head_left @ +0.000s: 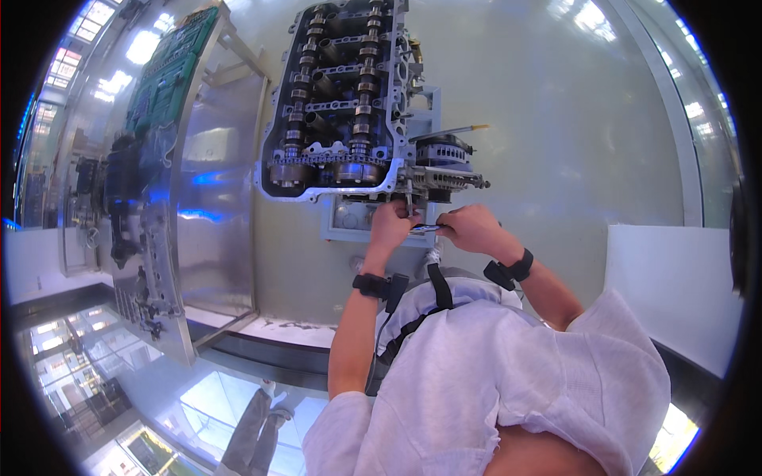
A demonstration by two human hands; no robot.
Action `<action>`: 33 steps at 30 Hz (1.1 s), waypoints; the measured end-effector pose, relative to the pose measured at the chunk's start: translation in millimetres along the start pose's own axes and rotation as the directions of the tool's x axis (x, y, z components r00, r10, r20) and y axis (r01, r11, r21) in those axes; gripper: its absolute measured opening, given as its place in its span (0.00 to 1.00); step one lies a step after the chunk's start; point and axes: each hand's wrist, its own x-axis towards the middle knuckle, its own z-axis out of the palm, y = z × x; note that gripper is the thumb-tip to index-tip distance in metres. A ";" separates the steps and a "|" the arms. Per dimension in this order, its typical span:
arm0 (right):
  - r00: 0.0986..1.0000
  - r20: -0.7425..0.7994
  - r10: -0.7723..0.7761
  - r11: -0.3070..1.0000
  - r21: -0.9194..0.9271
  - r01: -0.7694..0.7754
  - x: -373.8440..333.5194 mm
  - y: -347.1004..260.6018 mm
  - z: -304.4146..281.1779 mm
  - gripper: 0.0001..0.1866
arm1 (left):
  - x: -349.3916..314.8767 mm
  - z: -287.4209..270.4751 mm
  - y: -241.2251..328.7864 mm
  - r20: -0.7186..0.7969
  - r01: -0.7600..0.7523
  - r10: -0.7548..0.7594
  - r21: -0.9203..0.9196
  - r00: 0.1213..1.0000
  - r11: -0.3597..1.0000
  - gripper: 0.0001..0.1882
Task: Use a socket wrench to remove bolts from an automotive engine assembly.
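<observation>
A slim, shiny metal tool (426, 228), its exact kind too small to make out, spans the gap between my two hands. My right hand (474, 230) is closed on its right end, thumb and fingers pinched together. At its left end my left hand (389, 228) is closed with curled fingers, right against the front of the engine; the fingertips are partly hidden. The open-topped engine (333, 194) shows two camshafts (363, 107) and a timing chain (329, 159). Beside my hands, on the engine's right side, sits a round ribbed alternator-like part (443, 152).
Under the engine stands a pale blue-grey frame (341, 236). A rod with a yellow tip (479, 127) sticks out to the right. At left rises a metal stand (214, 182) with a green panel (168, 75) and dark machine parts (127, 194). A white panel (675, 285) is at right.
</observation>
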 end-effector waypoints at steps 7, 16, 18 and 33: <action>0.999 -0.017 -0.052 0.993 0.106 0.053 5.0 8.1 11.1 0.10 | -7.6 -9.8 -23.7 0.006 -0.039 0.045 -0.385 0.999 0.922 0.19; 1.000 -0.019 0.016 0.997 0.075 -0.015 -2.6 2.4 10.4 0.11 | -13.2 0.5 17.4 -0.212 -0.041 0.135 0.395 0.968 0.918 0.13; 0.997 -0.065 -0.030 0.993 0.110 0.037 -5.5 -1.0 8.1 0.11 | -2.9 -14.5 -14.6 -0.021 -0.038 0.037 -0.002 0.999 0.999 0.17; 0.993 -0.098 0.063 0.995 0.077 -0.056 -8.3 -27.7 12.0 0.11 | 6.9 -27.8 -7.2 0.291 0.007 0.115 -0.387 0.950 0.922 0.17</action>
